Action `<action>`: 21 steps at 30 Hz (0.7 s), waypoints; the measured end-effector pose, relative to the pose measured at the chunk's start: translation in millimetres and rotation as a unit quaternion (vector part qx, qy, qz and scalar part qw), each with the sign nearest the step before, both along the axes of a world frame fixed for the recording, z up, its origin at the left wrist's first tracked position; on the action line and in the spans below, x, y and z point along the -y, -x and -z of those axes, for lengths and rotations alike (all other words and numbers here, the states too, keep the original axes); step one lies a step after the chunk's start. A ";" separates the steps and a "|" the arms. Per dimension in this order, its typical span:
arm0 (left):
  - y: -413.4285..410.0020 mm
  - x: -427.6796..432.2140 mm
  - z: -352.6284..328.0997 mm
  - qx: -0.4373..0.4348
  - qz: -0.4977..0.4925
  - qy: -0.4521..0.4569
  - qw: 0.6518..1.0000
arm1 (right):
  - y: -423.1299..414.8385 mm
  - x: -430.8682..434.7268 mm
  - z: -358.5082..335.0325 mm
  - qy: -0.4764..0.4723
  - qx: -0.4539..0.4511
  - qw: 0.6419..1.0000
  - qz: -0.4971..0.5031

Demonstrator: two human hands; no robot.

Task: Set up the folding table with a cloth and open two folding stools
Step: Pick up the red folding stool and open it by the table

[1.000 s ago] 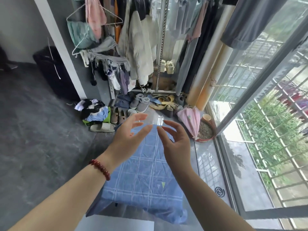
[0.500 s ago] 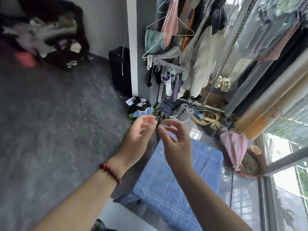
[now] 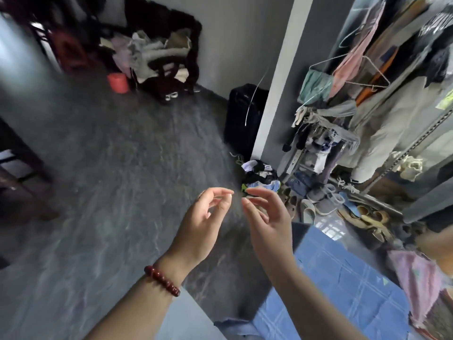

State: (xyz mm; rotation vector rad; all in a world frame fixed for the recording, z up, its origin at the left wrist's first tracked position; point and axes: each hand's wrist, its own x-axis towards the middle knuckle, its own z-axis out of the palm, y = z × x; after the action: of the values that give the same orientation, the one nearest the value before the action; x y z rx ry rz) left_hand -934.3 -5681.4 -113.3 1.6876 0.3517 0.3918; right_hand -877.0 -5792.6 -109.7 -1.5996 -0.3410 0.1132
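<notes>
The left hand's fingers (image 3: 219,192) are loosely curled, with the thumb tip close to the forefinger but nothing pinched between them. The right hand's fingers (image 3: 257,192) are bent and a little spread, also holding nothing. The fingertips of the two hands point at each other, near but not touching. Both the left hand (image 3: 202,225) and the right hand (image 3: 268,224) are raised in the air above the floor (image 3: 110,192), touching no object. A red bead bracelet (image 3: 161,280) circles the left wrist.

Just right of and below the right forearm, the blue checked cloth (image 3: 343,278) lies spread over the table (image 3: 300,233). Only a dark bare corner of the table shows at the cloth's far left edge. The cloth's near left corner hangs down in folds.

Right of the cloth, a pink folded umbrella (image 3: 416,278) lies at the frame edge. Beyond the table, shoes and slippers (image 3: 318,202) are scattered at the foot of a clothes rack (image 3: 367,94) crowded with hanging garments. A small heap of clothing (image 3: 259,175) sits on the floor just past the fingertips, at the base of a white pillar (image 3: 277,82). A black suitcase (image 3: 242,119) stands left of the pillar. Far left, a dark chair (image 3: 193,45) is piled with laundry, and a red cylinder (image 3: 118,82) stands beside it.
</notes>
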 end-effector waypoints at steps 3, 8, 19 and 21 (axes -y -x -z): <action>13.3 -50.4 -1.8 -0.006 -0.034 0.000 0.999 | 6.1 -55.1 2.9 -0.004 -0.013 0.999 -0.031; 41.1 -121.8 -2.9 -0.002 -0.100 0.020 0.995 | 21.4 -135.7 4.2 -0.007 -0.030 0.994 -0.106; 71.1 -240.2 3.0 -0.014 -0.242 0.027 0.970 | 20.7 -273.3 4.1 -0.010 -0.062 0.973 -0.221; 62.7 -263.8 3.2 -0.012 -0.253 0.025 0.967 | 11.6 -296.5 6.2 -0.018 -0.069 0.971 -0.229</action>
State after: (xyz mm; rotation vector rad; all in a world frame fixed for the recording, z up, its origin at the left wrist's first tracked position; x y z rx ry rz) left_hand -996.9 -5417.6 -116.5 1.5424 0.8099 0.7299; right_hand -888.6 -5496.1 -115.9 -1.4436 -0.5961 0.5661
